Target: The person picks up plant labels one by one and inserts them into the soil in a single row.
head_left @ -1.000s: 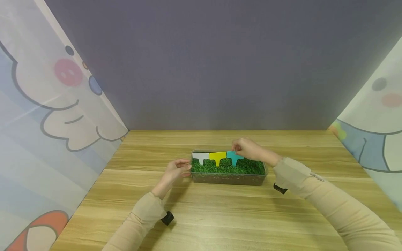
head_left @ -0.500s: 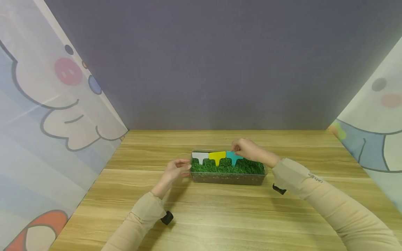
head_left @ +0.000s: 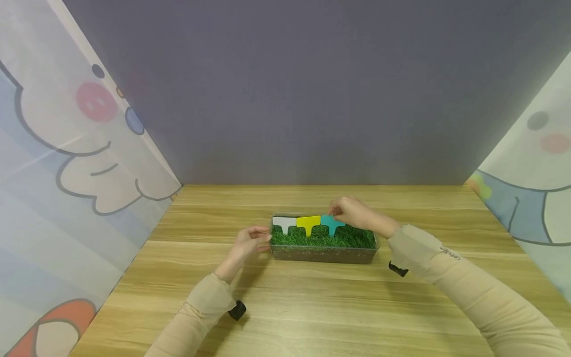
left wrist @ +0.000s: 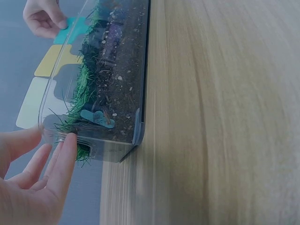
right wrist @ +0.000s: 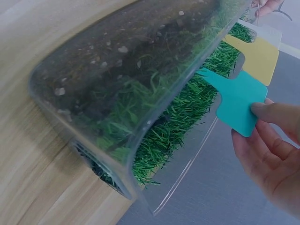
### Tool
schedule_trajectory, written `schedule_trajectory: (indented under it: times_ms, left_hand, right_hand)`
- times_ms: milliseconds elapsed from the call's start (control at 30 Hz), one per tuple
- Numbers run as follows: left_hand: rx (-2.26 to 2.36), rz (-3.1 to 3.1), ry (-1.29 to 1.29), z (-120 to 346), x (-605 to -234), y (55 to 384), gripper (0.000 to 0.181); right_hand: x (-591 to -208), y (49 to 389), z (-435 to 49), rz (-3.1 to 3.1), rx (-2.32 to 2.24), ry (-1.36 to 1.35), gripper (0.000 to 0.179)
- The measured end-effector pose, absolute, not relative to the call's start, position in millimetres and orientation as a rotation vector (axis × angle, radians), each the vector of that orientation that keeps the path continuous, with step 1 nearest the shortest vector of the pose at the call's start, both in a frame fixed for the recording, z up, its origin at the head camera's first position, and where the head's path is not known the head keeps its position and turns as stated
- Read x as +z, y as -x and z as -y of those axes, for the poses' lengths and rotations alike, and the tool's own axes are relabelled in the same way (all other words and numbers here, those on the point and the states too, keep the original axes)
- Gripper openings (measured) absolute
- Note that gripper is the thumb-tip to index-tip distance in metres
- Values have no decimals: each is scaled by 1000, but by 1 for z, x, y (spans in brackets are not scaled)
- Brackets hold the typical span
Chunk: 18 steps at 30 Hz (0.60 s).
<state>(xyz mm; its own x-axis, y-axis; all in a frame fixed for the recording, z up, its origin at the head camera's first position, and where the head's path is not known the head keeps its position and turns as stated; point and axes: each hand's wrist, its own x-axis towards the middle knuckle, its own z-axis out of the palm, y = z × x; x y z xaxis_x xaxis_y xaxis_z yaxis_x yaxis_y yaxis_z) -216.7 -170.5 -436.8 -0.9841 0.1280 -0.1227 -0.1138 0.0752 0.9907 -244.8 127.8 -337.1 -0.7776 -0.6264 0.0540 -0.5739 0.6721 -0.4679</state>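
A clear plastic planter box holds dark soil and green artificial-looking grass. Three T-shaped plant labels stand in a row in the grass: white, yellow and turquoise. My right hand pinches the upper right corner of the turquoise label between thumb and fingers; its stem reaches down into the grass. At the box's left end, my left hand touches the end wall, its fingers fairly straight and its thumb near the rim.
The box rests on a wood-grain table, toward the back. Behind the table rises a grey panel. Printed cartoon curtains flank both sides. Each wrist carries a small black camera.
Both hands, the box and the labels stay practically where they were. Only a very slight shift of the whole view shows.
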Motion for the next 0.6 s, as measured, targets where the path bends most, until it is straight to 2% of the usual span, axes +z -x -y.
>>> schedule_trajectory:
  times_ms: [233,400,600]
  left_hand:
    - [2043,-2139,-100,179,-459,230,37]
    - [2065,-2112,-23,183,-480,244,42]
    - [2039,-2146,-39,177,-457,230,40]
  right_hand:
    - [-334,242,-126,-2763,-707,961,16]
    - [-334,242,-128,-2765,-740,987,16]
    - [-334,243,-136,-2788,-761,1021,17]
